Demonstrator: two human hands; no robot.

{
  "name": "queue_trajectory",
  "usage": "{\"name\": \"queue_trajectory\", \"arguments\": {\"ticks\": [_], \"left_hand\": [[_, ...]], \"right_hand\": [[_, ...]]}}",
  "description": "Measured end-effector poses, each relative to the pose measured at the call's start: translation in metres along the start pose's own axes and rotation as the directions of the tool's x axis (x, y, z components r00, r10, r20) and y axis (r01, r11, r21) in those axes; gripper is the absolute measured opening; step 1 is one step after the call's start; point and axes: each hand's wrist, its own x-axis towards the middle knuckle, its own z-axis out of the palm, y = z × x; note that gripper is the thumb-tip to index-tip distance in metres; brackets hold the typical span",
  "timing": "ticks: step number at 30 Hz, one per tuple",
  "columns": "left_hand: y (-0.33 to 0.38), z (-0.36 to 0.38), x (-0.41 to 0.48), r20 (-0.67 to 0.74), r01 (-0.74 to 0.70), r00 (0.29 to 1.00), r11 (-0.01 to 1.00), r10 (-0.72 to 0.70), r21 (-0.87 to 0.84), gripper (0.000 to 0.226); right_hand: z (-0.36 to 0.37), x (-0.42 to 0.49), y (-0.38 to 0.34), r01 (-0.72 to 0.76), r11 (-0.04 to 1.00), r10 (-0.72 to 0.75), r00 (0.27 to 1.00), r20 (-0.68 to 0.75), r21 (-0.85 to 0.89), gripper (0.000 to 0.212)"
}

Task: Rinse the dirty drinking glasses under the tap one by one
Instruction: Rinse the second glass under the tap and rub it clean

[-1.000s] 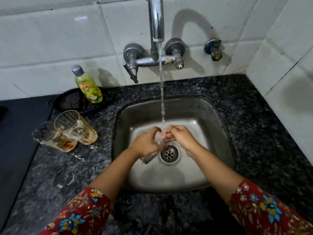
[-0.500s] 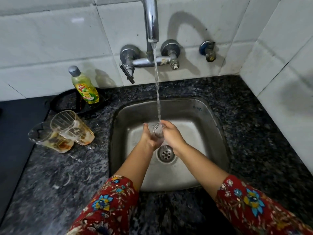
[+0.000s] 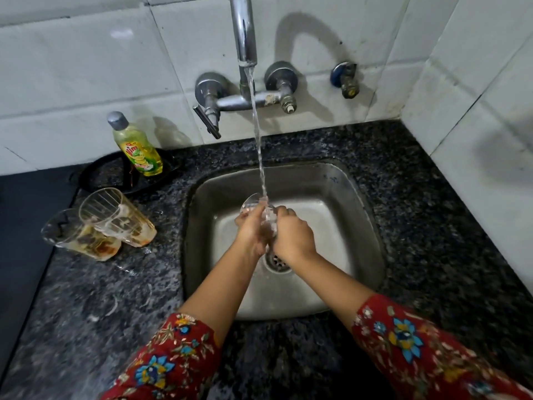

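Lifted from near the drain (image 3: 277,262), the glass (image 3: 252,202) now sits under the tap (image 3: 246,33) stream, left hand (image 3: 250,230) and right hand (image 3: 292,236) each closing a full grip round its wet wall, likely slippery and breakable. 2 dirty glasses (image 3: 118,217) wait at 9 o'clock on the surface (image 3: 86,298).

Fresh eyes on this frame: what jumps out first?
Water runs from the tap onto a clear glass that the left hand and right hand both grip over the sink. Left of the sink, two stained glasses sit on the dark counter, a yellow soap bottle behind them.
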Motion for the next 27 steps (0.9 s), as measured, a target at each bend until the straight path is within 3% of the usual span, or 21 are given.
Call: {"name": "queue_trajectory", "arguments": {"ticks": [1, 4, 6, 7, 8, 10, 11, 13, 15, 17, 18, 19, 20, 22, 23, 24, 27], "left_hand": [[0.004, 0.0, 0.001, -0.038, -0.028, 0.999, 1.0, 0.029, 0.014, 0.074], [0.014, -0.002, 0.003, -0.138, -0.073, 0.987, 0.991, 0.088, 0.109, 0.035], [0.021, -0.006, -0.001, -0.049, -0.016, 0.999, 0.992, 0.022, 0.128, 0.011], [0.025, -0.009, -0.006, 0.039, 0.014, 0.999, 0.991, -0.019, 0.135, 0.01], [0.027, -0.012, -0.008, 0.118, 0.032, 0.992, 0.992, -0.046, 0.124, 0.02], [0.03, -0.02, -0.013, 0.253, 0.053, 0.965, 0.996, -0.07, 0.074, 0.031], [0.031, -0.021, -0.017, 0.314, 0.057, 0.947, 0.997, -0.071, 0.054, 0.028], [0.026, -0.018, -0.024, 0.34, 0.025, 0.939, 0.998, -0.044, 0.059, 0.019], [0.016, -0.009, -0.029, 0.276, -0.02, 0.961, 0.983, -0.032, 0.183, 0.01], [0.007, 0.002, -0.032, 0.189, -0.11, 0.981, 0.948, 0.054, 0.299, 0.005], [0.006, 0.005, -0.033, 0.18, -0.151, 0.979, 0.933, 0.096, 0.326, 0.005], [0.007, 0.008, -0.035, 0.194, -0.162, 0.976, 0.93, 0.101, 0.329, 0.006], [0.011, 0.008, -0.036, 0.234, -0.146, 0.969, 0.941, 0.075, 0.304, 0.006], [0.02, 0.001, -0.039, 0.314, -0.06, 0.949, 0.968, -0.02, 0.244, 0.013], [0.023, -0.003, -0.038, 0.33, -0.034, 0.943, 0.97, -0.05, 0.242, 0.021], [0.023, -0.007, -0.038, 0.336, -0.032, 0.94, 0.964, -0.061, 0.265, 0.033], [0.023, -0.012, -0.038, 0.307, -0.092, 0.951, 0.922, -0.03, 0.376, 0.069]], "right_hand": [[0.0, 0.001, -0.006, 0.012, 0.999, -0.013, 1.0, -0.026, -0.035, 0.042], [0.003, 0.008, -0.021, 0.007, 0.999, -0.008, 1.0, -0.03, -0.035, 0.04], [0.002, 0.013, -0.028, -0.044, 0.999, 0.044, 0.998, 0.04, 0.01, 0.041], [0.0, 0.017, -0.027, -0.094, 0.987, 0.078, 0.99, 0.121, 0.13, 0.042], [-0.002, 0.02, -0.023, -0.174, 0.926, 0.091, 0.964, 0.249, 0.335, 0.04], [-0.011, 0.024, -0.011, -0.424, 0.622, -0.007, 0.838, 0.546, 0.658, 0.022], [-0.015, 0.024, -0.001, -0.53, 0.489, -0.09, 0.759, 0.644, 0.693, 0.009], [-0.022, 0.02, 0.018, -0.606, 0.428, -0.18, 0.67, 0.72, 0.671, 0.008], [-0.018, 0.015, 0.027, -0.527, 0.528, -0.114, 0.733, 0.67, 0.666, 0.011], [-0.005, 0.01, 0.027, -0.334, 0.673, 0.01, 0.897, 0.443, 0.66, 0.033], [-0.001, 0.008, 0.024, -0.294, 0.69, 0.052, 0.932, 0.359, 0.662, 0.037], [0.002, 0.006, 0.023, -0.293, 0.659, 0.053, 0.937, 0.346, 0.693, 0.034], [0.0, 0.006, 0.023, -0.348, 0.574, 0.008, 0.908, 0.419, 0.741, 0.026], [-0.011, 0.001, 0.026, -0.557, 0.344, -0.159, 0.759, 0.632, 0.756, 0.009], [-0.016, -0.002, 0.029, -0.596, 0.284, -0.236, 0.716, 0.657, 0.751, 0.011], [-0.017, -0.003, 0.031, -0.569, 0.288, -0.279, 0.72, 0.636, 0.771, 0.016], [-0.015, -0.006, 0.03, -0.348, 0.413, -0.182, 0.874, 0.451, 0.841, 0.034]]}}
